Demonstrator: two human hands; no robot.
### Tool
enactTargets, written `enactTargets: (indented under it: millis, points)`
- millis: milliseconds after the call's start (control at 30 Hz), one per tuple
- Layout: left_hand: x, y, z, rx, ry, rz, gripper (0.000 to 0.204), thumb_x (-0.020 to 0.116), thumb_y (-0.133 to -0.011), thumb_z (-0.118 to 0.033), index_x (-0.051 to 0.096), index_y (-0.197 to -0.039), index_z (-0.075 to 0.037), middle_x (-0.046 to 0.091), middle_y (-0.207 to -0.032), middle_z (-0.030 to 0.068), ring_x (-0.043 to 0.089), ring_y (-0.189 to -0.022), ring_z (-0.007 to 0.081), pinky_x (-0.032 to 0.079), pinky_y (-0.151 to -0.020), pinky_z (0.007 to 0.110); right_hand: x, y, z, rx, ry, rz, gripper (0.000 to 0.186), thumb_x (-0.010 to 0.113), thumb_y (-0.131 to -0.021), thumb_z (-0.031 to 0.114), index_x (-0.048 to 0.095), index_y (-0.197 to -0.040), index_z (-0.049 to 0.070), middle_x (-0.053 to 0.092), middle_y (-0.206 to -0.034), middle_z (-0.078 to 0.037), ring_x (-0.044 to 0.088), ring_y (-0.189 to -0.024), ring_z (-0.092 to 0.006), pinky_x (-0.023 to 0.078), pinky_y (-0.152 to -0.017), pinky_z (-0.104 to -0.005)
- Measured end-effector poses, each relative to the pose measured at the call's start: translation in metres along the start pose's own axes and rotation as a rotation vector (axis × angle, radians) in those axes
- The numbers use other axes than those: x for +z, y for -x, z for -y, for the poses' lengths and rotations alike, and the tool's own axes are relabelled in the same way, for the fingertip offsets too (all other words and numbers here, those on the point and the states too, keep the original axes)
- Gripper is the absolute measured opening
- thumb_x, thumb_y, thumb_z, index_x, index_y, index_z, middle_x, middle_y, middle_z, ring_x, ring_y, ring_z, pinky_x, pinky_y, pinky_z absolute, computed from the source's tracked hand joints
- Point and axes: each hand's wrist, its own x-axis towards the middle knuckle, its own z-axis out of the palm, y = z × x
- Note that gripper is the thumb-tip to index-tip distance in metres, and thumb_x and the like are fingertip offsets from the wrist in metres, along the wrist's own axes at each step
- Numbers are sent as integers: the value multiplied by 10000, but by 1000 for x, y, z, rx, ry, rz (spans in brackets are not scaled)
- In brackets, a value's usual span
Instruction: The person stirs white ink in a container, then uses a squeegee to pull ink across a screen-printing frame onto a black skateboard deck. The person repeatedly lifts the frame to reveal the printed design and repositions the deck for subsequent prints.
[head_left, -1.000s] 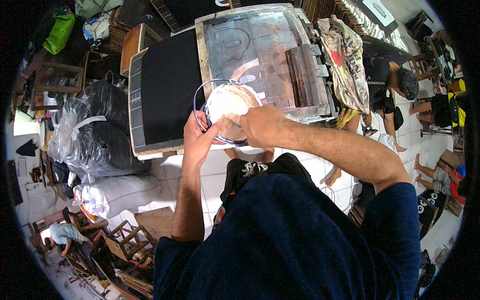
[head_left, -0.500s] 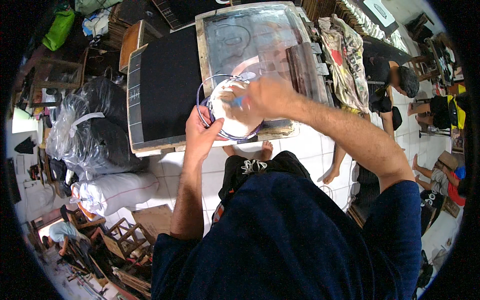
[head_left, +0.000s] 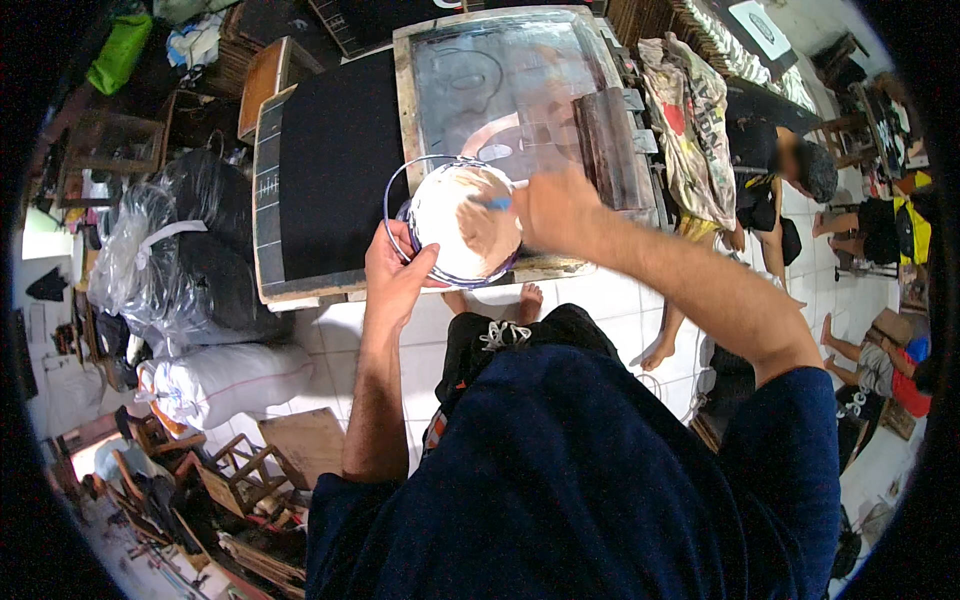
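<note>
My left hand [head_left: 395, 268] grips the near-left side of a round bucket [head_left: 480, 281], thumb over the rim and fingers around the outside. Thick cream-white ink [head_left: 455, 240] coats the bucket's inside, and a thin wire handle loops out on the left. Blurred by motion, my right hand [head_left: 560, 212] is closed over the bucket's right edge. From its fingers a blue tool [head_left: 494, 203] reaches into the ink; its full shape is hidden. Beyond the bucket lies a wood-framed printing screen [head_left: 407, 90] with faint design shapes. Black fabric [head_left: 335, 180] covers the board to the left.
A dark wooden bar [head_left: 608, 145] lies on the screen's right side. Stained cloth [head_left: 690, 125] hangs beyond it. Plastic-wrapped bundles [head_left: 190, 255] and a white sack [head_left: 230, 385] stand at left. Another person [head_left: 765, 160] is at the right; wooden frames [head_left: 240, 475] are piled lower left.
The bucket has shifted slightly left with my left hand. My right hand has moved right and a little down over the rim, the blue tool still in the ink.
</note>
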Motion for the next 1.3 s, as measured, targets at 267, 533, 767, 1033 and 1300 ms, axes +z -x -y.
enactTargets:
  millis: [267, 533, 767, 1033, 1300]
  points:
    - [2, 3, 1, -26, -18, -22, 260, 690, -900, 46, 480, -1039, -20, 554, -837, 31, 649, -659, 114, 657, -509, 306, -6, -5, -1, 59, -105, -184, 414, 679, -901, 362, 741, -1081, -5, 763, -939, -198, 761, -860, -379, 610, -768, -462]
    - [2, 5, 6, 91, -92, 13, 271, 699, -888, 51, 480, -1020, -41, 511, -818, 6, 593, -637, 75, 641, -502, 292, 32, -1, 10, -128, -468, 93, 401, 561, -1003, 271, 753, -896, -65, 731, -898, -287, 733, -912, -430, 567, -858, -475]
    - [-15, -4, 6, 76, -189, 49, 267, 708, -873, 51, 488, -993, -42, 519, -801, 3, 592, -634, 76, 594, -497, 252, 20, -19, -27, 7, -68, -105, 305, 695, -897, 297, 771, -1023, 30, 759, -940, -210, 759, -895, -354, 598, -788, -473]
    - [-18, -10, 7, 42, -143, -10, 248, 718, -870, 38, 502, -948, -55, 526, -772, -15, 515, -620, 31, 511, -493, 209, -12, -5, 15, -519, 232, 12, 249, 667, -875, 200, 760, -1095, 131, 763, -874, -116, 765, -834, -304, 614, -717, -432]
    - [-17, -8, 13, 91, -83, 41, 271, 687, -880, 68, 505, -1057, -26, 570, -844, 22, 629, -660, 86, 599, -516, 256, -20, -6, 6, -175, 91, -107, 236, 689, -881, 279, 776, -898, 61, 760, -824, -152, 771, -803, -305, 615, -728, -441]
